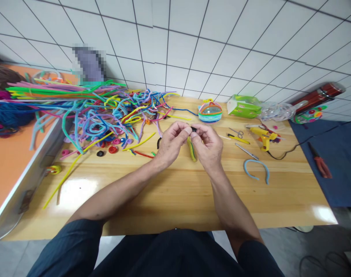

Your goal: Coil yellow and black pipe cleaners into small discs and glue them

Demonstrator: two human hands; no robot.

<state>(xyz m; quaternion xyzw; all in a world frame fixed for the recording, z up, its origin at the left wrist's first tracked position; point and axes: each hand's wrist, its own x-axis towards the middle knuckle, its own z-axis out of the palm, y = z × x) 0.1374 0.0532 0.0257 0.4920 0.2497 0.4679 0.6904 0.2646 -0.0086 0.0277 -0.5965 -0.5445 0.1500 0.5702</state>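
My left hand [175, 141] and my right hand [207, 146] meet above the middle of the table, fingertips pinched together. Between them is a small black piece [194, 129], mostly covered by the thumbs and fingers, so its exact kind cannot be made out. Just under the hands lies a yellow and green fuzzy strip [192, 150], partly hidden by the right hand. Left of the hands, a black coil [100, 153] and a red coil [113, 149] rest on the wood. Beyond the hands stands a round ornament [210, 112] wrapped in coloured pipe cleaners.
A tangled heap of pipe cleaners [100, 111] covers the back left. To the right lie a yellow glue gun [263, 135] with a cord, scissors [238, 133], a yellow cutter [241, 139], and a blue pipe cleaner [255, 161]. Pliers [321, 163] and a red thermos [320, 98] are farther right.
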